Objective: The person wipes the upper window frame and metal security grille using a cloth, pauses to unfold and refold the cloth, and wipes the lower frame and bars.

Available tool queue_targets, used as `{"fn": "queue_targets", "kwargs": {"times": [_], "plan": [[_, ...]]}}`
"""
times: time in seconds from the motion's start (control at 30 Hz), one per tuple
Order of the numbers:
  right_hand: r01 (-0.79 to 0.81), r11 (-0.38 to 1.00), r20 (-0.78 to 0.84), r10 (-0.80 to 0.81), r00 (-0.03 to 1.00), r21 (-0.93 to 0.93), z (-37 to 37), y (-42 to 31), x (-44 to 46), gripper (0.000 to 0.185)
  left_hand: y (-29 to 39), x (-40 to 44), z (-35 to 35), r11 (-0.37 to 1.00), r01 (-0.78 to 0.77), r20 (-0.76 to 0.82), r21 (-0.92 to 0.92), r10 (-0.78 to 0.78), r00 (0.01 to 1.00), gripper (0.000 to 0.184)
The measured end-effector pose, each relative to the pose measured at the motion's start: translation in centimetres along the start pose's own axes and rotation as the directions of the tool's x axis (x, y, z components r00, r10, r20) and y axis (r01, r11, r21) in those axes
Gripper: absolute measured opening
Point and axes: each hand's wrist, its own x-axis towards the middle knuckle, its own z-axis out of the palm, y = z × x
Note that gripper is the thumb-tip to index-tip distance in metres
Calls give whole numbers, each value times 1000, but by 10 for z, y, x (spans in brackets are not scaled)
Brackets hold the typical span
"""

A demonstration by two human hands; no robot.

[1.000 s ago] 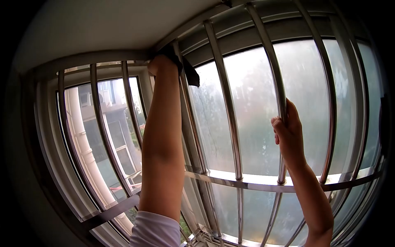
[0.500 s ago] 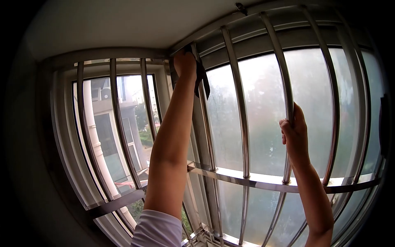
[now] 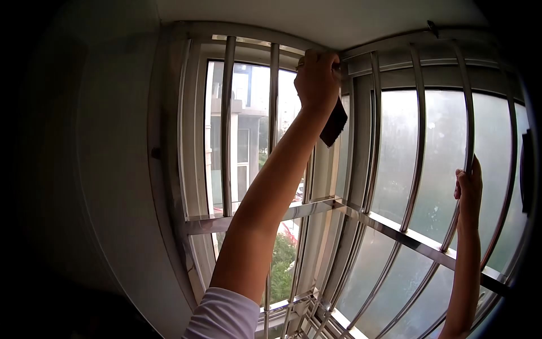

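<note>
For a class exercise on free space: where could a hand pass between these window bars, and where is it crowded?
Probably between the two leftmost bars, above the left forearm, or between bars before the frosted pane, left of the right hand. The left hand and dark cloth crowd the top corner.

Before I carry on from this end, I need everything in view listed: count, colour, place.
dark cloth: one, black, hanging from left hand
vertical bars: several, silvery, across both windows
crossrails: several, silvery, joining bars
clear window: one, pale frame, left
cloudy panes: several, grey-green, right
building: grey and white, outside left window
greenery: green, outside, low
ceiling: one, grey, above
wall: one, dark grey, left
left hand: one, bare, upper corner
right hand: one, bare, gripping a right-side bar
sleeve: one, whitish, bottom
</note>
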Motion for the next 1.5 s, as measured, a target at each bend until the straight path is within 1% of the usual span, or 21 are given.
{"fn": "queue_targets", "kwargs": {"times": [0.03, 0.1, 0.17, 0.23, 0.3, 0.37, 0.4, 0.43, 0.5, 0.57, 0.63, 0.77, 0.83, 0.93, 1.0, 1.03, 1.07, 1.13, 1.2, 1.3, 1.5], "plan": [[18, 1000, -18, -18, 1000, 0, 1, 2, 0, 53, -9, 8, -18, 998, -23, 0, 54, 23, 1000, 25], [50, 999, -26, -50, 998, -3, 1, 9, 1, 52, -29, 27, -54, 969, -159, -179, 189, 193, 965, 28], [31, 999, -21, -31, 999, -17, -1, 18, 6, 52, -51, 47, -90, 927, -199, -228, 317, 278, 933, 28], [47, 999, -73, -48, 996, -15, 3, 17, 4, 51, -66, 66, -120, 858, -174, -226, 483, 314, 922, 32], [61, 998, -81, -63, 995, -27, 4, 27, 7, 52, -78, 65, -153, 759, -208, -47, 617, 300, 953, 49], [94, 996, -63, -95, 994, -10, 3, 27, 6, 52, -103, 55, -172, 686, -204, 116, 699, 173, 978, 55], [95, 995, -44, -96, 994, -36, 0, 32, 8, 52, -113, 50, -183, 580, -230, 234, 781, 69, 970, 53], [88, 996, -43, -89, 995, -28, -1, 36, 9, 52, -123, 49, -186, 574, -239, 242, 783, 73, 968, 53], [90, 995, -61, -93, 994, -51, -1, 44, 11, 51, -132, 51, -191, 359, -451, 386, 817, 240, 891, 49], [100, 993, -71, -104, 992, -55, 0, 47, 11, 51, -138, 60, -189, 400, -434, 373, 807, 224, 900, 46], [128, 986, -62, -135, 989, -103, -3, 50, 11, 51, -142, 73, -185, 315, -485, 410, 816, 277, 869, 48], [142, 977, -51, -151, 987, -157, -11, 68, 19, 52, -157, 100, -182, 309, -495, 389, 812, 346, 854, 51], [173, 969, -90, -191, 977, -174, -14, 78, 24, 53, -160, 120, -181, 411, -449, 357, 794, 283, 890, 55], [178, 956, -50, -194, 980, -235, -20, 89, 31, 52, -169, 128, -189, 393, -533, 443, 749, 301, 844, 54], [51, 965, 1, -53, 999, -257, -27, 91, 34, 31, -167, 124, -197, 360, -570, 509, 738, 257, 822, 55], [104, 975, -68, -120, 991, -198, -19, 91, 29, 43, -162, 116, -201, 355, -576, 521, 736, 245, 817, 55], [98, 976, -56, -111, 992, -192, -19, 88, 28, 43, -155, 110, -206, 374, -567, 528, 734, 211, 822, 56], [135, 942, 19, -136, 991, -308, -24, 87, 30, 43, -150, 96, -213, 389, -562, 544, 730, 165, 822, 57], [143, 927, 58, -131, 990, -347, -26, 90, 32, 41, -147, 78, -219, 387, -583, 528, 714, 249, 812, 55], [97, 967, 56, -86, 995, -235, -20, 72, 22, 33, -134, 45, -235, 428, -575, 527, 698, 237, 816, 52], [-2, 999, 64, 6, 998, -54, -18, 27, 9, 33, -98, -34, -272, 533, -486, 548, 693, 50, 835, 51]]}}
